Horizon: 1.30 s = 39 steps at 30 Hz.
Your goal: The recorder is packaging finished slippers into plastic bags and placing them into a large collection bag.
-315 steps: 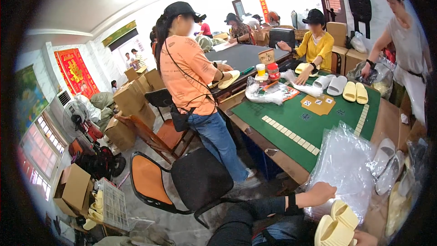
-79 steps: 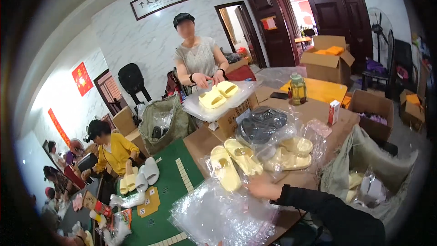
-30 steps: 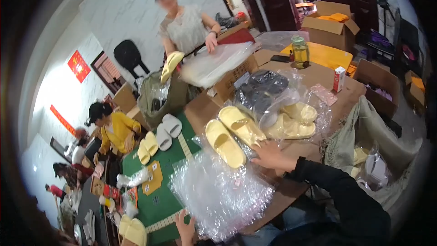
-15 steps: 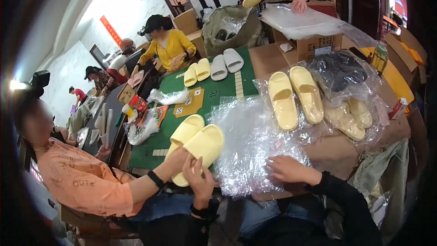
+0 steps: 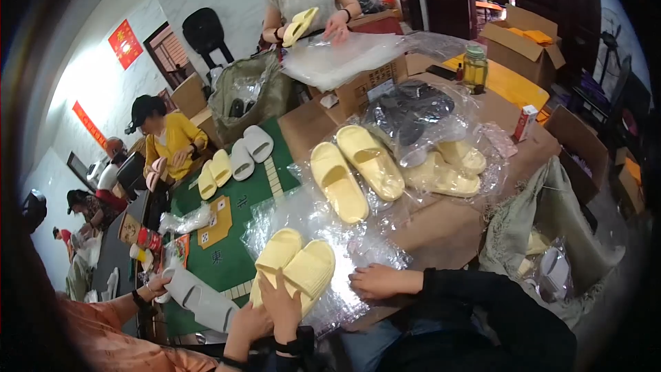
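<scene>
A pair of pale yellow slippers (image 5: 301,269) lies side by side over a stack of clear plastic bags (image 5: 344,241). My left hand (image 5: 282,306) is closed on their near end, its fingers across the slippers. A co-worker's hand (image 5: 246,327) is right beside it. My right hand (image 5: 382,281) rests at the right side of the bag stack, fingers bent and together on the plastic film; their tips are partly hidden. Farther off, another yellow pair (image 5: 358,172) lies on clear plastic. On the left, the co-worker in orange holds grey slippers (image 5: 203,300).
Bagged dark slippers (image 5: 413,107) and bagged yellow ones (image 5: 444,176) lie beyond. Yellow and grey pairs stand on the green mat (image 5: 213,265). A glass jar (image 5: 475,69) and small box (image 5: 525,122) stand far right. A sack (image 5: 509,234) is at my right. Several people work around.
My view has swung right. The yellow slippers have come over the bag stack with my left hand on them. Grey slippers have appeared in the co-worker's hand. My right hand's fingers have curled more.
</scene>
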Each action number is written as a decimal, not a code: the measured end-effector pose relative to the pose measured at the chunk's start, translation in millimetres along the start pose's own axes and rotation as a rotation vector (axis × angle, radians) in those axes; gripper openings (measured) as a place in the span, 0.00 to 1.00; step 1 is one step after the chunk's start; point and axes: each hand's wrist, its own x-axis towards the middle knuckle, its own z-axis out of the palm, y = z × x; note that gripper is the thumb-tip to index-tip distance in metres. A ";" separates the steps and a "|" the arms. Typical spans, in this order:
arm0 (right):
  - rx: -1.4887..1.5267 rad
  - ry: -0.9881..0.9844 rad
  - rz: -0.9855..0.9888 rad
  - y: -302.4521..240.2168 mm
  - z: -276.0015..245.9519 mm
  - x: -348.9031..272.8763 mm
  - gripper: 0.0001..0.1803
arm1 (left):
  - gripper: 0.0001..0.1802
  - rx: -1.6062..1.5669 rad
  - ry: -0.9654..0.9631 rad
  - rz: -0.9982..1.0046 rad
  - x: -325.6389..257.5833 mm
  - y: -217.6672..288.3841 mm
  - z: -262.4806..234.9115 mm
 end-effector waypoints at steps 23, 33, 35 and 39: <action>0.129 -0.052 0.024 5.8 -3.4 -10.9 0.28 | 0.20 -0.688 0.049 -0.028 16.8 -22.1 42.9; 0.214 0.018 0.057 1.8 3.9 -17.5 0.32 | 0.23 -0.751 0.024 -0.115 3.0 40.2 13.3; 0.252 0.117 0.029 -2.6 1.8 -12.7 0.30 | 0.23 -0.784 -0.050 -0.140 3.0 43.6 12.5; 0.207 0.172 -0.097 -14.2 -11.8 -3.4 0.27 | 0.26 -0.883 -0.110 -0.188 2.4 37.8 22.4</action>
